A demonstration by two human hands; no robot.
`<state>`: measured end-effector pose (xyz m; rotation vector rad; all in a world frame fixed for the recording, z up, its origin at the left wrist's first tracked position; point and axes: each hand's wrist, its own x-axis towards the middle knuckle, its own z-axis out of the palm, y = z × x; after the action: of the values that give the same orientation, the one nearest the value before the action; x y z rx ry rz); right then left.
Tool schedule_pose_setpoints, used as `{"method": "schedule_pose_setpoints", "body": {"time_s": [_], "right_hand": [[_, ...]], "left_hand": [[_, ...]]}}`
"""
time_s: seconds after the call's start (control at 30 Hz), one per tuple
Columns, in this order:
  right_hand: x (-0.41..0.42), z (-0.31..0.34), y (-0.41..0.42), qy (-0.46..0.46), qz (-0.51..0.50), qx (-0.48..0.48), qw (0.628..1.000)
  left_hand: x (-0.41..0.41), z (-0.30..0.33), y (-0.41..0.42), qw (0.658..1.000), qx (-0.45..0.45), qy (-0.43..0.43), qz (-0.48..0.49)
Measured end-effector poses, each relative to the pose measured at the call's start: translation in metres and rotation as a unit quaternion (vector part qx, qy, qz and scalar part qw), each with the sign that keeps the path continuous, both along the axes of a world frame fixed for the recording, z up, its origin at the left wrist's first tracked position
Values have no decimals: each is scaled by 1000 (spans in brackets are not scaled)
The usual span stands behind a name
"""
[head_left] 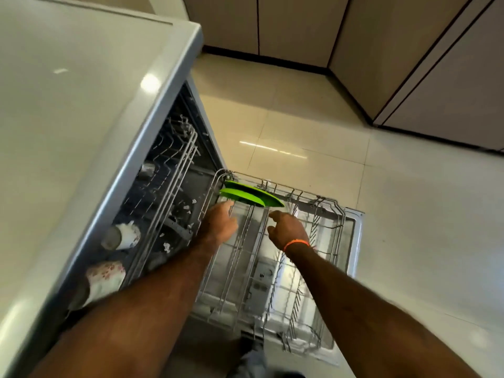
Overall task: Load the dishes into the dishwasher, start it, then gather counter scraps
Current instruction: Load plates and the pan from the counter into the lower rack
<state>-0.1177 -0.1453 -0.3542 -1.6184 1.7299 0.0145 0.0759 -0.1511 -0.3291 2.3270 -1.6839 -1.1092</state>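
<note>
The dishwasher stands open with its lower wire rack (338, 214) pulled out over the lowered door. Two green plates (251, 196) stand on edge at the rack's far end. My left hand (221, 223) hovers just short of the plates, fingers loosely curled, holding nothing. My right hand (289, 230), with an orange band at the wrist, hangs over the rack's middle, fingers relaxed and empty. In the upper rack (174, 159), still inside the machine, lie a white cup (122, 236) and a flower-patterned cup (105, 279) on their sides.
A pale counter (68, 105) covers the dishwasher on the left, its edge just above the upper rack. Glossy floor tiles (409, 214) stretch to the right. Beige cabinet doors (300, 28) line the far wall and the right side.
</note>
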Motion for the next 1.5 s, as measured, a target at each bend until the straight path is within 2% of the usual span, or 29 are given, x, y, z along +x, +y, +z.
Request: {"method": "schedule_pose_setpoints", "body": {"time_s": [0.17, 0.4, 0.6, 0.7, 0.8, 1.0, 1.13, 1.23, 1.5], "right_hand": [[-6, 80, 49, 12, 93, 56, 994], [7, 208, 139, 26, 208, 18, 978], [46, 271, 218, 41, 354, -10, 934], [77, 297, 268, 41, 439, -31, 897], [109, 317, 318, 35, 533, -50, 844], [180, 337, 416, 15, 647, -64, 760], [216, 348, 485, -6, 731, -81, 678], [238, 351, 532, -8, 774, -81, 628], [271, 359, 627, -14, 830, -111, 546]], "left_hand": [[-10, 90, 80, 998, 48, 10, -45], [-12, 200, 218, 999, 11, 17, 34], [6, 254, 352, 993, 1, -7, 119], [20, 274, 430, 983, -2, -22, 182], [38, 288, 505, 969, 5, -47, 242], [58, 321, 637, 912, -25, -70, 404], [60, 340, 707, 869, -52, -83, 484], [62, 348, 749, 843, -66, -95, 526], [70, 353, 834, 796, -101, -115, 586]]}}
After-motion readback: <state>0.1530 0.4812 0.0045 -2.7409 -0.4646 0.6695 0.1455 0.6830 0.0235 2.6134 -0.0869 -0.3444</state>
